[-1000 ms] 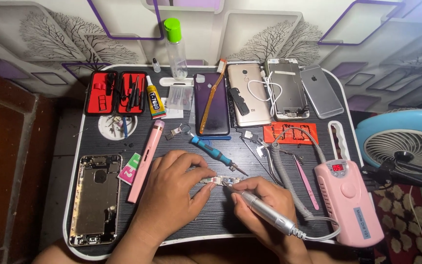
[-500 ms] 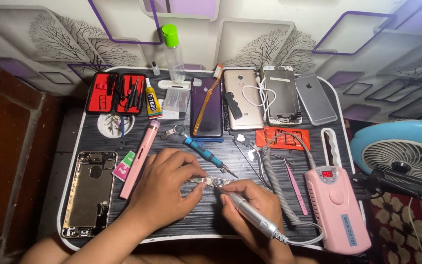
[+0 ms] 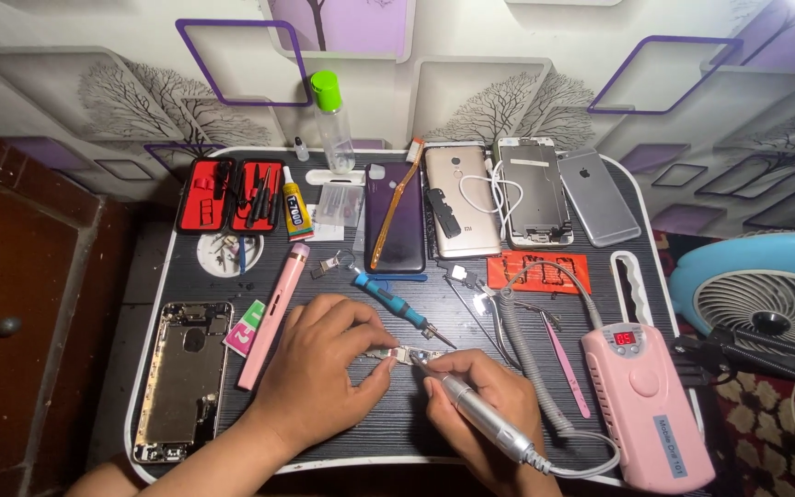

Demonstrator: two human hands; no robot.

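Observation:
My left hand (image 3: 319, 368) pinches a small metal phone part (image 3: 404, 355) against the black work table (image 3: 416, 423). My right hand (image 3: 489, 405) grips a silver rotary grinding pen (image 3: 480, 416) like a pencil, its tip touching the small part. A ribbed grey cable (image 3: 535, 368) runs from the pen to a pink control box (image 3: 646, 405) with a red display at the right. A blue-handled screwdriver (image 3: 396, 306) lies just beyond my fingers.
An empty phone housing (image 3: 183, 377) and a pink pen-shaped tool (image 3: 271, 313) lie at left. A red tool case (image 3: 234, 195), glue tube (image 3: 295, 210), clear bottle (image 3: 333, 120), several phones (image 3: 460, 198), pink tweezers (image 3: 563, 361) and a red mat (image 3: 537, 272) fill the back. A blue fan (image 3: 766, 285) stands right.
The view has shifted slightly between frames. Both hands stay on the small part, with the pen tip kept against it.

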